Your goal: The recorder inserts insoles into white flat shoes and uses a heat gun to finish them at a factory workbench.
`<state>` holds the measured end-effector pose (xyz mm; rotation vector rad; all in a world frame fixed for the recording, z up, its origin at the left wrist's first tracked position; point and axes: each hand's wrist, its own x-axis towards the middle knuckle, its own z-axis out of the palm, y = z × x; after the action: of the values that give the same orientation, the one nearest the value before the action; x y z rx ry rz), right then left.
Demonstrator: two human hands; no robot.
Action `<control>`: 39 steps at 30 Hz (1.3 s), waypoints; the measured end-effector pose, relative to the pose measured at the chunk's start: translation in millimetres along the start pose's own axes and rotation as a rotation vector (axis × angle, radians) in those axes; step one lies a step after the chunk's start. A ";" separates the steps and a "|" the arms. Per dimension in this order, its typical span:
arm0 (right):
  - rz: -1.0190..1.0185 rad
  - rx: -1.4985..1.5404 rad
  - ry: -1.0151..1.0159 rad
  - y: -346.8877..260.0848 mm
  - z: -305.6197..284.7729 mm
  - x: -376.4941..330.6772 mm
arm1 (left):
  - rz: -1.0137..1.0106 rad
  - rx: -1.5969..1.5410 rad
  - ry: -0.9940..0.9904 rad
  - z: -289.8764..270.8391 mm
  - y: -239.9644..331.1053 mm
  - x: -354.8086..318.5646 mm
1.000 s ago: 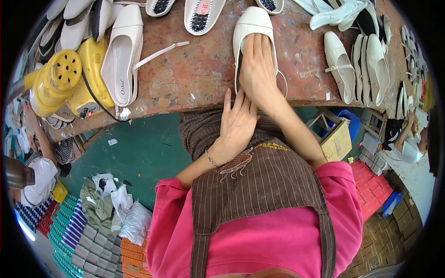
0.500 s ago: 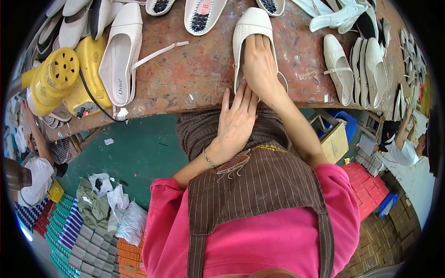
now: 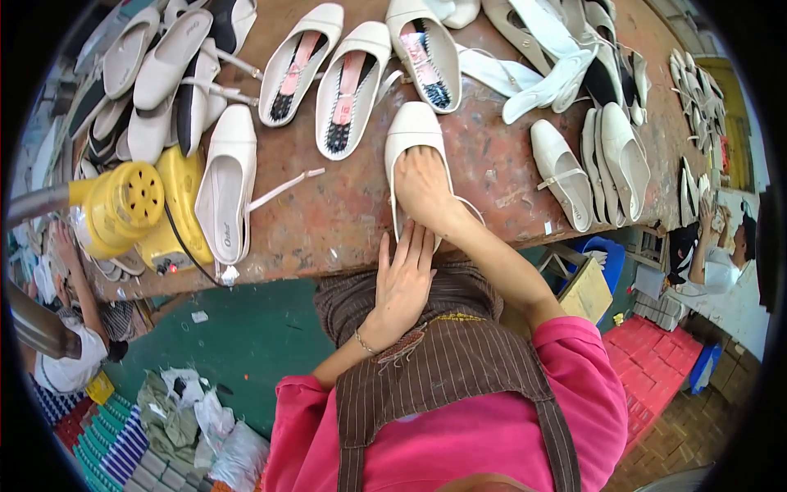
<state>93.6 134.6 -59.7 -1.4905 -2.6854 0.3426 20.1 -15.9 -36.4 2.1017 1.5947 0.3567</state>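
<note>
Shoe (image 3: pixel 414 123), a cream cap-toe flat, lies opening-up on the workbench (image 3: pixel 328 217), its toe pointing away from me and its heel end near the front edge. It sits around the fingers of my right hand (image 3: pixel 422 182): they reach in toward the toe cap, and since the upper hides their tips I can't tell whether they are spread, curled or pressing. My left hand (image 3: pixel 406 275) is palm down, fingers straight and gripping nothing, tips at the heel end by my right wrist; whether they touch the shoe I can't make out. A thin strap (image 3: pixel 471 207) loops out just right of that wrist. Beyond the toe, three cream flats (image 3: pixel 366 41) show pink strips inside. To my left lies another cap-toe flat (image 3: pixel 223 184), its strap loose, beside a yellow machine (image 3: pixel 135 205) with a vented round head.
</note>
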 end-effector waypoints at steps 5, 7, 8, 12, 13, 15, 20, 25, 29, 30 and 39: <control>-0.255 0.180 -0.040 11.5 -23.5 -10.8 | -0.067 -0.024 0.251 2.8 -1.2 13.8; -0.249 0.676 -0.334 26.2 -72.8 -15.6 | -0.106 -0.047 0.368 -2.3 -3.7 32.5; -0.107 0.853 -0.568 40.8 -99.9 -13.5 | -0.116 -0.059 0.361 -6.0 -8.7 43.3; 0.111 -0.280 0.396 143.2 -111.8 7.9 | -0.053 -0.343 0.331 -37.6 -19.8 65.5; 0.074 -0.361 0.427 175.7 -108.8 14.9 | -0.079 -0.535 0.332 -50.4 -30.5 61.8; 0.044 -0.479 0.370 219.9 -103.9 19.6 | -0.138 -0.982 0.333 -92.8 -57.8 42.2; -0.178 -0.334 0.396 226.9 -165.7 14.2 | -0.067 0.119 0.795 -185.1 -106.3 -20.8; -0.235 -0.091 1.121 201.9 -178.5 -4.4 | -0.254 0.310 0.366 -164.1 -184.9 -39.3; 0.010 -0.228 1.445 187.5 -192.1 -25.8 | -0.219 0.385 0.505 -158.0 -173.7 -42.4; 0.009 -0.219 1.443 174.8 -196.3 -27.5 | -0.227 0.389 0.503 -154.5 -168.5 -43.9; -0.592 0.487 0.659 13.9 -107.5 -55.4 | -0.168 -1.869 0.154 -67.6 -31.6 48.7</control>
<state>151.0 113.0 45.5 -0.5082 -2.1427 0.3483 -24.2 51.6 1.2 0.4638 0.6814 1.2730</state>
